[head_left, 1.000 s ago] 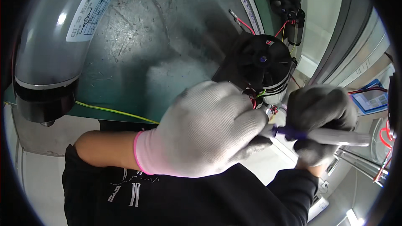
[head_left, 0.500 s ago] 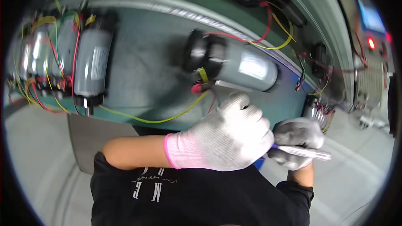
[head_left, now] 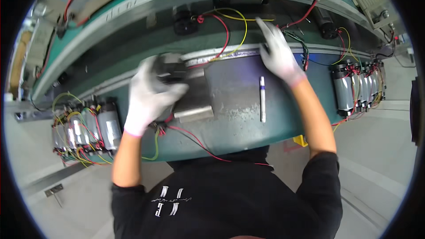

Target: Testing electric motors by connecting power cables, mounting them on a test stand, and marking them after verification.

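My left hand [head_left: 152, 93], in a white glove, grips the dark end of a grey cylindrical motor [head_left: 191, 94] that lies on the green conveyor belt [head_left: 274, 119]. Red and yellow-green wires [head_left: 190, 135] trail from the motor over the belt's near edge. My right hand [head_left: 276, 53], also gloved, reaches to the far side of the belt with fingers spread over red and yellow wires [head_left: 230, 31], and I cannot tell whether it grips them. A white marker pen with a purple cap [head_left: 262, 98] lies loose on the belt between my hands.
A row of several wired motors [head_left: 86, 130] sits on the belt at the left, and another row [head_left: 358, 86] at the right. Black motors [head_left: 183, 22] and more wires lie on the far track. A yellow tag [head_left: 301, 140] hangs below the belt edge.
The view has swung from my hands close together to both arms stretched out. The pen has left my right hand and lies on the belt. My left hand now grips a motor.
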`<state>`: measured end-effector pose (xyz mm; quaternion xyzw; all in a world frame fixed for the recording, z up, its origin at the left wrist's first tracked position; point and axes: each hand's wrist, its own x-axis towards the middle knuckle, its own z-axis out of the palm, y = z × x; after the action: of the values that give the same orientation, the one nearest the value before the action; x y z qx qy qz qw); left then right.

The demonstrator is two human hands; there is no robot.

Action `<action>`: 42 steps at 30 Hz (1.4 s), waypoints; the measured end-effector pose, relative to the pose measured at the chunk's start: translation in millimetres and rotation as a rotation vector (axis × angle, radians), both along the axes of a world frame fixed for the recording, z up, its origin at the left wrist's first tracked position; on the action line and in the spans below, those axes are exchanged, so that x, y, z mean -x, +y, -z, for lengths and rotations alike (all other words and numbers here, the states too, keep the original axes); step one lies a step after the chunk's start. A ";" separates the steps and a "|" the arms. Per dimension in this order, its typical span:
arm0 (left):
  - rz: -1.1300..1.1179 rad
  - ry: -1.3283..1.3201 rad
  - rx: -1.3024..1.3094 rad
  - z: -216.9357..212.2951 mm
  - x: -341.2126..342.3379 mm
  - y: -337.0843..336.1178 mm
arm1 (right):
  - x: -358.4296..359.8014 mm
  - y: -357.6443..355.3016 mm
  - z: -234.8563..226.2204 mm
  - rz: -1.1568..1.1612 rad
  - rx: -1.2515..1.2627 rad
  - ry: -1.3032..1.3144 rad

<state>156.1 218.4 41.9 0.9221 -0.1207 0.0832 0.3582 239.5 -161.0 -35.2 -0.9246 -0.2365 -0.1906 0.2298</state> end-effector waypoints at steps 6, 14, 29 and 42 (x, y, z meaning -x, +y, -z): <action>-0.374 0.549 0.985 72.1 -86.2 165.2 | -176.2 11.6 -9.6 0.372 0.484 0.008; -0.191 0.027 0.911 144.2 -270.5 363.7 | -199.3 -5.1 -12.4 -0.053 0.211 0.275; 0.315 -0.405 -0.543 -56.9 10.6 27.4 | 98.3 22.7 -61.3 0.122 -1.705 1.112; 0.693 -0.348 -0.150 -188.8 85.6 -72.6 | 315.8 82.8 -58.3 -1.135 -1.928 1.378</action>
<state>70.5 145.9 230.7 0.8224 -0.4895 0.1033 0.2708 -76.2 -78.2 23.2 -0.0701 -0.1946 0.3486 0.9142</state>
